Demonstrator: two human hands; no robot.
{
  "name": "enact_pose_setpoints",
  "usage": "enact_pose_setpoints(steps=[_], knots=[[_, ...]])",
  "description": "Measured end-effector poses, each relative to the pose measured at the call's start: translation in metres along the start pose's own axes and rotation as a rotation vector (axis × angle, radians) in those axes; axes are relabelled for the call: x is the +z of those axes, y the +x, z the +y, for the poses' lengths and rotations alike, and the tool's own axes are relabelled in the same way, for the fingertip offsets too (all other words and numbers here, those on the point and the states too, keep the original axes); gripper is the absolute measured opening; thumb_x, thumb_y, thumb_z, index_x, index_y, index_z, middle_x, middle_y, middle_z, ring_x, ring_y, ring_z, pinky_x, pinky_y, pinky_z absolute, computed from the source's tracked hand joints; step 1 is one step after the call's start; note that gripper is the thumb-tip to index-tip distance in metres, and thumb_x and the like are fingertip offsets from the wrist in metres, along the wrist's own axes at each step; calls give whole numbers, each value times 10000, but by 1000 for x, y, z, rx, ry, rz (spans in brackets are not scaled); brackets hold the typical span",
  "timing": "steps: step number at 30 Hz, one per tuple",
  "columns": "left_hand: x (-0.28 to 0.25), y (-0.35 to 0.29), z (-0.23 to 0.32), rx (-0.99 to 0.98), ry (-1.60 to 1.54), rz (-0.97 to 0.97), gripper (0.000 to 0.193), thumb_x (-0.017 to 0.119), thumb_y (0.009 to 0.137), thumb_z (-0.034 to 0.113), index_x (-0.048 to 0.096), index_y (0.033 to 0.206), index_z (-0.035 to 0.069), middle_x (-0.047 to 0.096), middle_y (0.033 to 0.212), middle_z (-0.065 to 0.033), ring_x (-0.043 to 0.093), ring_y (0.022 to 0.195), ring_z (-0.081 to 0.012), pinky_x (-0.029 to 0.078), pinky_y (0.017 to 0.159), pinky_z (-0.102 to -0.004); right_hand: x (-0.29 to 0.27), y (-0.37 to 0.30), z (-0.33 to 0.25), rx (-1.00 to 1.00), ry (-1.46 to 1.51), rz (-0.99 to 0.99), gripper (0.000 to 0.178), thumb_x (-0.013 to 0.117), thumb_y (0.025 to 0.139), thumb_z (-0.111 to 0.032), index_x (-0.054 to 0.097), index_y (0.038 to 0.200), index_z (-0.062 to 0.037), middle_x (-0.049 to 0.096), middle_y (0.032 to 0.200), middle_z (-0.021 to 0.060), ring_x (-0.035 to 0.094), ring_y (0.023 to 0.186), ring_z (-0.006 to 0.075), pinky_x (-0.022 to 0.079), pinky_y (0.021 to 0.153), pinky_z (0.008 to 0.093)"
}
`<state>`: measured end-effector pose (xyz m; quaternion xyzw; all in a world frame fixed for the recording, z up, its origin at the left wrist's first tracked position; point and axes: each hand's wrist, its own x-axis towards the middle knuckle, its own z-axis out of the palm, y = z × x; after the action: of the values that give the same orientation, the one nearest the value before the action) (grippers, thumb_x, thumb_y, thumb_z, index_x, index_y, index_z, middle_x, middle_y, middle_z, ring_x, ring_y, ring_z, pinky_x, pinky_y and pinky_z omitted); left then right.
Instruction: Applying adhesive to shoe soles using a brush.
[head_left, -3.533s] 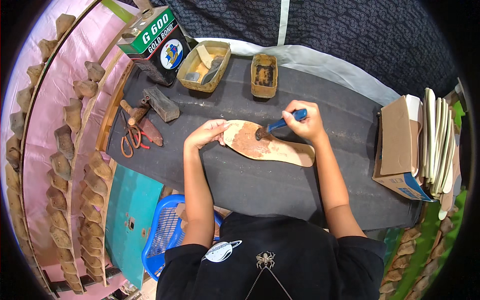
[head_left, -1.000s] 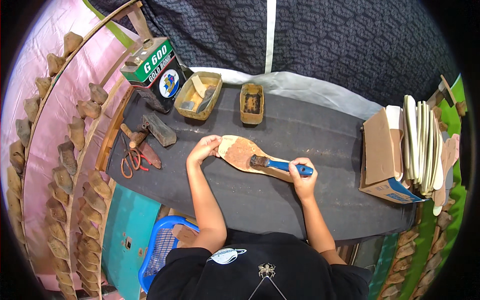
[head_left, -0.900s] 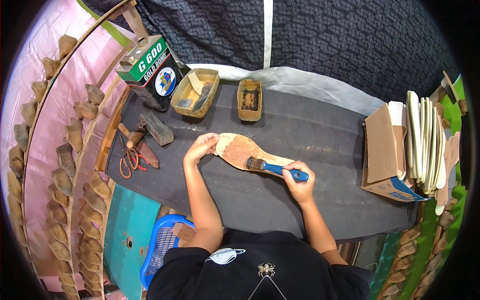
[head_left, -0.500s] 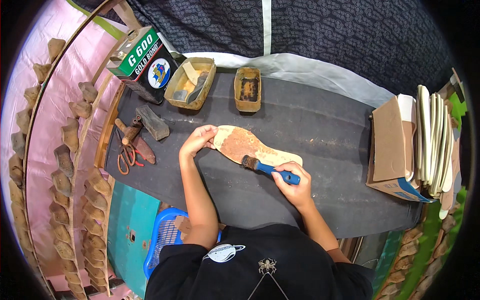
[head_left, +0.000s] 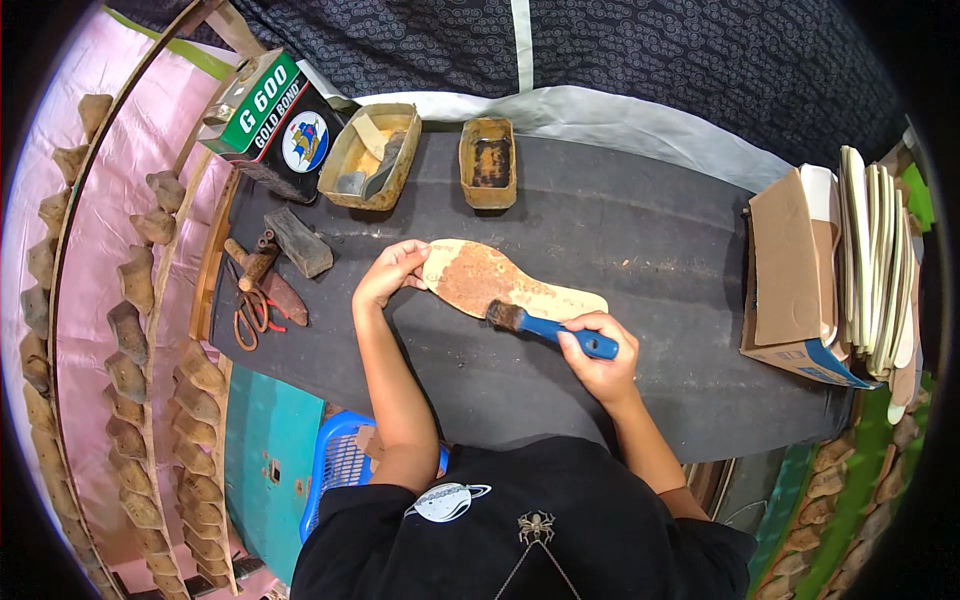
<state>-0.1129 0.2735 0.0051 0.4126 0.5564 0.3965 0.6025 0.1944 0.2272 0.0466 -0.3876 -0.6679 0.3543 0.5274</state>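
A pale insole [head_left: 545, 298] lies slantwise over the dark tabletop, its wide end at the left coated in a brown, patchy layer. My left hand [head_left: 393, 272] pinches that wide end at its left edge. In my right hand [head_left: 603, 362] is a brush [head_left: 552, 330] with a blue handle, fingers wrapped round it. Its dark, caked bristles rest against the near edge of the insole, about midway along. Further back stands a small tub [head_left: 489, 165] with dark residue inside.
At the back left are a tin can [head_left: 265, 125] and a tub [head_left: 360, 160] holding scraps. Nearer lie a dark block [head_left: 299, 243], a hammer [head_left: 258, 262] and scissors [head_left: 248, 318]. A cardboard box [head_left: 790, 270] with upright pale insoles [head_left: 868, 260] stands at the right. A blue basket [head_left: 340, 460] sits below the table edge.
My right hand and the brush have shifted slightly right along the insole's near edge. The left hand keeps its pinch on the wide end. The whole view has tilted a little.
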Motion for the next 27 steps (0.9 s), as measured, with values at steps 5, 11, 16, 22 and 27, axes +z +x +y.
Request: enact_pose_setpoints(steps=[5,11,16,22,27], knots=[[-1,-1,-1,1,17,1,189,503,825,251,521,870,69,539,689,27,512,570,-50,445,526,-179,0,3,10,-51,-76,-68,117,643,679,-51,559,755,-23,583,732,65,552,655,130,426,589,226],[-4,0,-2,9,29,-19,183,497,829,246,522,873,70,539,695,30,513,584,-44,442,522,-172,-24,8,15,6,-148,88,125,592,707,-94,513,653,-14,524,592,74,508,525,163,398,503,256],[1,-1,0,18,35,-4,177,493,832,240,523,875,71,540,699,31,514,586,-42,441,520,-168,-6,1,9,158,50,97,114,640,698,-89,558,735,-19,582,682,44,536,601,91,425,562,210],[1,-2,0,12,37,-4,169,488,834,231,520,875,71,541,707,28,515,587,-46,446,527,-178,4,5,9,31,-59,-33,142,651,677,-76,568,780,-27,589,737,68,563,659,156,435,607,252],[0,-2,1,8,32,-2,162,494,830,223,518,875,69,543,705,28,516,587,-46,446,528,-179,-28,10,22,-14,-177,115,118,581,699,-94,510,643,-19,530,596,89,520,525,194,406,505,265]])
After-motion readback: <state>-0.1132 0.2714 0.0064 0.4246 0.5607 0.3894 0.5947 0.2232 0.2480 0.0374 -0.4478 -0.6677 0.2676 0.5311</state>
